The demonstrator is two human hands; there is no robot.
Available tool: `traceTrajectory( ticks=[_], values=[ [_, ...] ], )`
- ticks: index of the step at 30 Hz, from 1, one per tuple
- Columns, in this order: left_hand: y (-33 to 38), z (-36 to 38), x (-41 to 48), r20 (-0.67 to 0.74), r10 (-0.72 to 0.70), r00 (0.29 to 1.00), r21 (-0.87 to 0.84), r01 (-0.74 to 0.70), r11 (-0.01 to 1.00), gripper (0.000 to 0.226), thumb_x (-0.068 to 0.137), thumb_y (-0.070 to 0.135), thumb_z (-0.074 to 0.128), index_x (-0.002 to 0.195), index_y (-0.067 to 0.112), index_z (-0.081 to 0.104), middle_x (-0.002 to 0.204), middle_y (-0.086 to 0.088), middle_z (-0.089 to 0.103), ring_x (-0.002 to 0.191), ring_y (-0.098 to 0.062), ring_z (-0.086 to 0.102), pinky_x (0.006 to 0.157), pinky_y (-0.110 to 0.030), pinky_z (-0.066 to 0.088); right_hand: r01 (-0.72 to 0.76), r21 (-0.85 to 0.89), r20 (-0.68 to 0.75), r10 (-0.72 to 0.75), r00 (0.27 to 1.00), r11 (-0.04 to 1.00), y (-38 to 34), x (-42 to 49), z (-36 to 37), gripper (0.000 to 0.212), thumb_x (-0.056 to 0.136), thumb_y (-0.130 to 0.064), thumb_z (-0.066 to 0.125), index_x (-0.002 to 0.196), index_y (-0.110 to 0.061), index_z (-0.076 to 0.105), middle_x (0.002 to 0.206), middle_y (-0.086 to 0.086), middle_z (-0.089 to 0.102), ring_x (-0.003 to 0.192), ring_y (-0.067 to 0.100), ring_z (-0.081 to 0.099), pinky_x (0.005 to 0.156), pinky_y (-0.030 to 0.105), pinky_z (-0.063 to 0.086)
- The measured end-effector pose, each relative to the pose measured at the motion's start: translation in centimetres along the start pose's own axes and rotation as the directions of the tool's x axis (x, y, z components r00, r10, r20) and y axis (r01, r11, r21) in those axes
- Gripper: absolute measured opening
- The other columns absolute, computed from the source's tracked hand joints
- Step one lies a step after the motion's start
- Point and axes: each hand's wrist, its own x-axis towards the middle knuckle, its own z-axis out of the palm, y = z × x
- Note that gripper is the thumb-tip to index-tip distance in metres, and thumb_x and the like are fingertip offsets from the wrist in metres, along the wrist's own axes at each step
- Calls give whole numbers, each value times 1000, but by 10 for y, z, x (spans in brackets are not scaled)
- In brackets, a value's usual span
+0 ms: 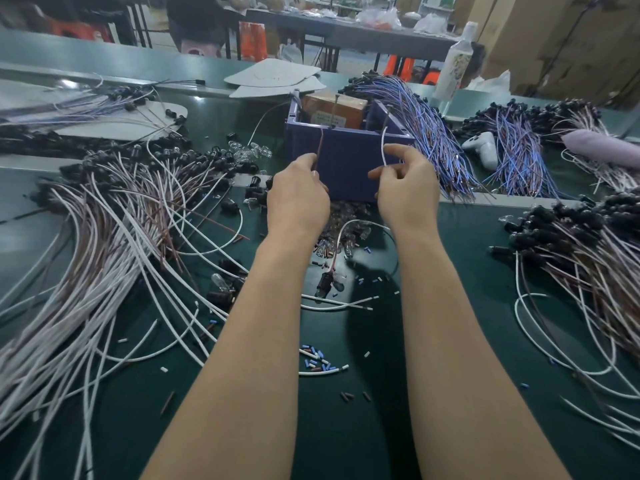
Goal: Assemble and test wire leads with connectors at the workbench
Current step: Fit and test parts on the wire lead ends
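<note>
My left hand (298, 195) pinches a brown wire (320, 145) that rises toward the rim of a blue plastic bin (346, 161). A white wire (383, 143) is pinched in my right hand (405, 192) and also reaches up to the bin's rim. Both hands are held in front of the bin's near wall. Below my hands a black socket with a clear bulb (329, 280) hangs or lies on the green bench (346, 427); its leads run up behind my wrists.
A big pile of white and brown leads with black sockets (114, 237) fills the left. More such leads (588, 258) lie at the right. Blue-purple leads (426, 133) drape behind the bin. Loose bulbs (251, 152), insulation bits (317, 358), a game controller (483, 147), a bottle (455, 64).
</note>
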Motion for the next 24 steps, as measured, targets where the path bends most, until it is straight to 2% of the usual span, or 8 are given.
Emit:
traceTrajectory(
  ticks=[5,9,15,20,24],
  values=[
    [0,2,1,7,-3,1000,-93,3,996,43,98,9,38,141,14,40,101,-12,67,95,-28,63,89,-43,50,-2,-15,-6,2,1000,1000,0,0,0,36,92,-1,41,121,-16,57,86,-2,68,76,15,58,72,26,48],
    [1,5,3,-16,36,999,-148,-38,988,43,98,8,39,141,15,40,85,-1,64,87,-21,63,84,-36,51,-10,-8,-11,9,1000,1000,-1,0,-1,35,92,-1,41,120,-15,57,88,0,70,75,16,58,74,30,49],
    [2,10,7,-23,70,997,-174,-73,982,40,98,8,39,137,15,46,72,10,58,81,-16,62,82,-30,49,-11,-11,-17,11,1000,1000,-2,0,-1,34,92,0,41,118,-14,58,86,0,69,82,21,61,83,38,52],
    [6,15,7,17,70,997,-183,-66,981,41,99,9,39,140,15,43,72,13,57,85,-16,61,84,-30,49,-19,-17,-24,18,1000,1000,-1,1,-2,34,91,-1,42,117,-16,59,86,-1,69,75,15,53,78,35,49],
    [5,15,9,20,61,998,-192,-56,980,41,99,9,39,139,14,44,72,11,58,86,-16,62,88,-32,49,-22,-23,-23,21,1000,999,-2,1,-2,35,90,-1,43,116,-16,59,86,-1,70,74,13,53,76,31,48]
  ],
)
